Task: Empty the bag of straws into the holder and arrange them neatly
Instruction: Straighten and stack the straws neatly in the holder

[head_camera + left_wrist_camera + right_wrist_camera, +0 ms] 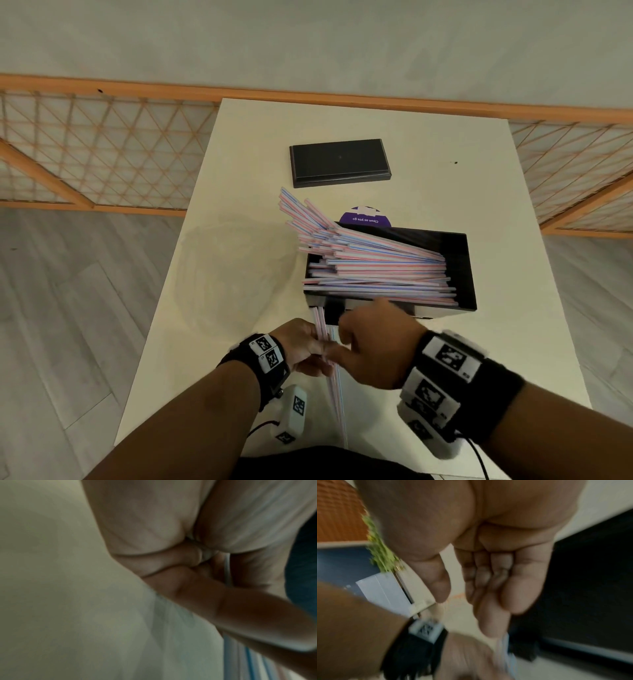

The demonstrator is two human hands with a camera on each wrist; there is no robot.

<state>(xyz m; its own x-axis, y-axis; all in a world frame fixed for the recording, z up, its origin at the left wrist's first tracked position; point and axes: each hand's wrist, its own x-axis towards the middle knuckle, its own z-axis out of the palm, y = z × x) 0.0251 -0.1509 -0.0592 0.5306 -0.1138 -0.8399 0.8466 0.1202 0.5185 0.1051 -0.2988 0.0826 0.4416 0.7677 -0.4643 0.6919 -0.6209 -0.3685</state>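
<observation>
The black holder (462, 270) stands right of the table's middle, filled with red-and-blue striped straws (376, 270). Several of them poke up over its left rim. In front of the holder my left hand (317, 346) grips a small bunch of straws (337, 397) that runs from the holder's front wall towards my body. The left wrist view shows my fingers (197, 588) curled round these straws (227, 573). My right hand (356, 334) hovers just right of the bunch, fingers relaxed. Its palm (488, 568) holds nothing in the right wrist view.
A clear, limp plastic bag (226, 274) lies on the white table (513, 205) left of the holder. A black lid (339, 162) lies behind it, and a purple round sticker (364, 217) shows past the holder's far wall. A lattice railing (102, 150) borders the floor.
</observation>
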